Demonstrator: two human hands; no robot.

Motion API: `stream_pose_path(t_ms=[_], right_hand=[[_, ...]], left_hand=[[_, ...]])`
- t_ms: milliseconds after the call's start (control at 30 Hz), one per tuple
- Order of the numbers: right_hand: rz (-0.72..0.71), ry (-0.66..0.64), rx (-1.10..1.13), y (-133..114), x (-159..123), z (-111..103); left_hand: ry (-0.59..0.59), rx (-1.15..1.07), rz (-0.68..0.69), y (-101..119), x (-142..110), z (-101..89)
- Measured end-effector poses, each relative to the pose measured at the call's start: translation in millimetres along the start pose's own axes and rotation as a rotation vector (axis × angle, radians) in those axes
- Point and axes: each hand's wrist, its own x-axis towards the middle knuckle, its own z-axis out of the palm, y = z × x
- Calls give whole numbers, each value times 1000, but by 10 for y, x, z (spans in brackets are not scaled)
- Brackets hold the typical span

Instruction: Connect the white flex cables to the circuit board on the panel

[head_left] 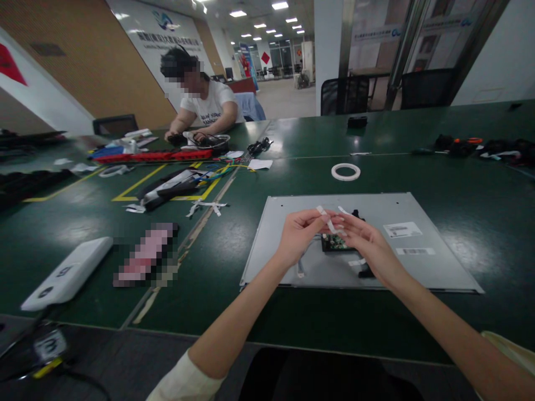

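My left hand [297,233] pinches a short strip of white tape [325,218] between thumb and fingers. Facing it, my right hand [370,245] has its fingertips closed at the lower end of the same strip. Both hands are above a flat grey metal panel [276,223] that lies on the table. Under the fingers, partly hidden, is a green circuit board [333,243] in a black frame. A thin cable [300,268] lies on the panel left of the board. Two white labels, one of them a barcode label [415,252], are on its right side.
A roll of white tape [345,172] lies behind the panel. To the left are a white power bank [67,274], a blurred pink object [146,255] and tape scraps [208,207]. Across the green table [301,139], a co-worker [211,106] handles cables near a red strip [154,156].
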Motion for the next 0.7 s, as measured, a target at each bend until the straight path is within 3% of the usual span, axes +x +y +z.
stream_pose_path(t_ms=[167, 267, 367, 467, 567, 700], right_hand=[[-32, -83, -16, -1, -10, 7], [67, -111, -45, 4, -19, 25], [148, -48, -102, 17, -19, 34], [129, 1, -126, 23, -16, 33], [86, -15, -150, 7, -29, 44], [67, -21, -176, -26, -55, 66]], left_hand=[[22, 47, 22, 26, -4, 24], [62, 121, 54, 30, 0, 35], [42, 158, 84, 24, -4, 40], [25, 180, 135, 23, -3, 41], [-1, 134, 161, 18, 26, 18], [50, -54, 78, -9, 108, -68]])
